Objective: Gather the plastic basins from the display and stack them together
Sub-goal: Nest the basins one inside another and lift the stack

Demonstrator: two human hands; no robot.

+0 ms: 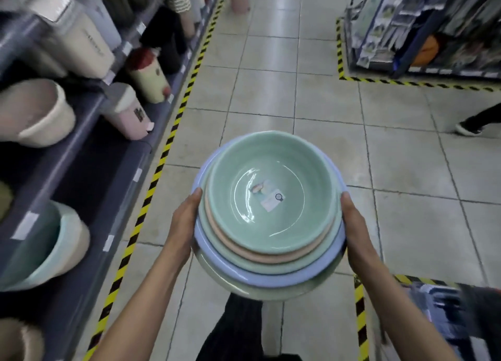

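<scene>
Tiled aisle floor (311, 103) | left hand (187, 219), right hand (355, 225) grip basin stack (271, 170) sides

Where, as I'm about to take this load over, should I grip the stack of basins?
Grip the rims on two opposite sides, coming in from left and right, with your fingers under the lowest basin. The stack of basins is nested, open side up and round with no handles, so only the jutting rims offer purchase. The left hand and right hand hold it this way.

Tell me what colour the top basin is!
The top basin is mint green, clearest in the head view.
</scene>
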